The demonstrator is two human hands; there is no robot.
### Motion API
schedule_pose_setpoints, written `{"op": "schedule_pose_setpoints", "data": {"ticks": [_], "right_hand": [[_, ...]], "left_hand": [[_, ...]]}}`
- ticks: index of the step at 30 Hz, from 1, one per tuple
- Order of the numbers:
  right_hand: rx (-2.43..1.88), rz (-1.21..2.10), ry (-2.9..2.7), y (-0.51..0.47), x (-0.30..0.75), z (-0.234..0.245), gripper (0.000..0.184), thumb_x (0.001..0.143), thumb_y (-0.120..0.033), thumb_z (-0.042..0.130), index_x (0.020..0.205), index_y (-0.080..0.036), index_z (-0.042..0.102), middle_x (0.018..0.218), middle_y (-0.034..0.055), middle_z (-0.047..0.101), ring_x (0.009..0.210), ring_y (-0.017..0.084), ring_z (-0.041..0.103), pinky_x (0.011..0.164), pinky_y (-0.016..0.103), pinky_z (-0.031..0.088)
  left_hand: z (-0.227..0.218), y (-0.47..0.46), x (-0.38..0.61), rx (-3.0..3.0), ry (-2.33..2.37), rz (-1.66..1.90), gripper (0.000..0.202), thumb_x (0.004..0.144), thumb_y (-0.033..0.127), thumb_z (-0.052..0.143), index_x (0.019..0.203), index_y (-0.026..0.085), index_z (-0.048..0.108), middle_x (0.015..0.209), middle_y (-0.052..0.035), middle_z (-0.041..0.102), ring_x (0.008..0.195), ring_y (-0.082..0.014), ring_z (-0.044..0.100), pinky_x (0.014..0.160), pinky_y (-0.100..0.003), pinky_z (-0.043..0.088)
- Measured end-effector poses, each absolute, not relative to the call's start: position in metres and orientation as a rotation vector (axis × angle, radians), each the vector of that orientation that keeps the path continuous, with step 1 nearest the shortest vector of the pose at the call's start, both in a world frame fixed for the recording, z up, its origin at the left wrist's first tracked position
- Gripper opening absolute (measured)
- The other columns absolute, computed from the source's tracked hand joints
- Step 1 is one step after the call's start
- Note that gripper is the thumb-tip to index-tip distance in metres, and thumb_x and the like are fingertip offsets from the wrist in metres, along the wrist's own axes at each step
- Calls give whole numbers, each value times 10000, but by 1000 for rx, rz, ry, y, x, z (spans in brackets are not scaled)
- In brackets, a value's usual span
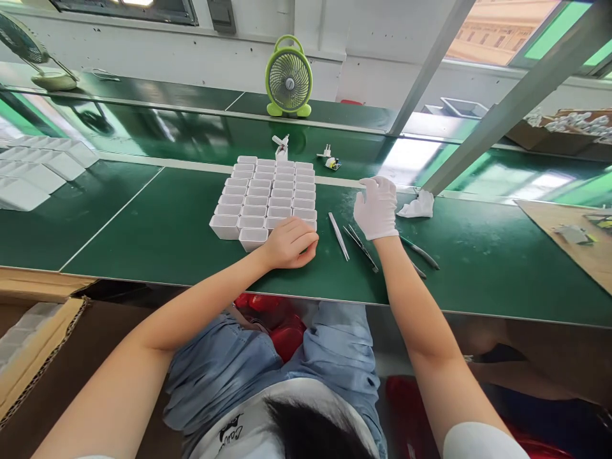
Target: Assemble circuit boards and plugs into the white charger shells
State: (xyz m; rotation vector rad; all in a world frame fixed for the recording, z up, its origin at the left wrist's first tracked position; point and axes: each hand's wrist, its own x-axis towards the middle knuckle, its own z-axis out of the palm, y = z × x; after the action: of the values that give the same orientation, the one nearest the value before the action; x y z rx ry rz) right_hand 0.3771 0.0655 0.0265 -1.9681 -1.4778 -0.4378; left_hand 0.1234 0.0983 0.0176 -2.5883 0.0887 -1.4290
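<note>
My bare left hand (292, 243) lies at the front right corner of a block of small white open-topped boxes (255, 201). Its fingers are curled together, and whatever may be inside them is hidden. One white box (253, 239) stands out in front of the block, just left of that hand. My right hand (376, 207), in a white glove, is over the green table with its thumb apart from the fingers and nothing visible in it. Between the hands lie white tweezers (338, 236) and metal tweezers (362, 247). Pliers (421, 252) lie partly behind my right wrist.
Behind the boxes are a small white fan-like part (281, 148) and a plug with a circuit board (331, 163). A crumpled white glove (417, 204) lies right. A green fan (289, 78) stands behind. More white boxes (41, 166) are left; cardboard (568, 239) is right.
</note>
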Motion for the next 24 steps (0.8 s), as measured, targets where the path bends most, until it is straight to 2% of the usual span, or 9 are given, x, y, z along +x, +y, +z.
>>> {"op": "schedule_pose_setpoints", "data": {"ticks": [13, 24], "right_hand": [[-1874, -446, -1489, 65, 379, 28, 327, 898, -163, 503, 1184, -160, 662, 1271, 168, 540, 1253, 346, 433, 1053, 548, 427], [-1836, -324, -1495, 68, 378, 26, 325, 891, -169, 491, 1167, -143, 660, 1295, 179, 526, 1281, 351, 407, 1088, 556, 393]], "left_hand": [[35, 54, 126, -2553, 113, -1320, 165, 855, 89, 565, 960, 213, 539, 790, -26, 675, 703, -176, 611, 693, -320, 507], [52, 29, 123, -2661, 72, -1198, 174, 858, 91, 533, 972, 222, 544, 818, -28, 693, 717, -179, 633, 710, -338, 511]]}}
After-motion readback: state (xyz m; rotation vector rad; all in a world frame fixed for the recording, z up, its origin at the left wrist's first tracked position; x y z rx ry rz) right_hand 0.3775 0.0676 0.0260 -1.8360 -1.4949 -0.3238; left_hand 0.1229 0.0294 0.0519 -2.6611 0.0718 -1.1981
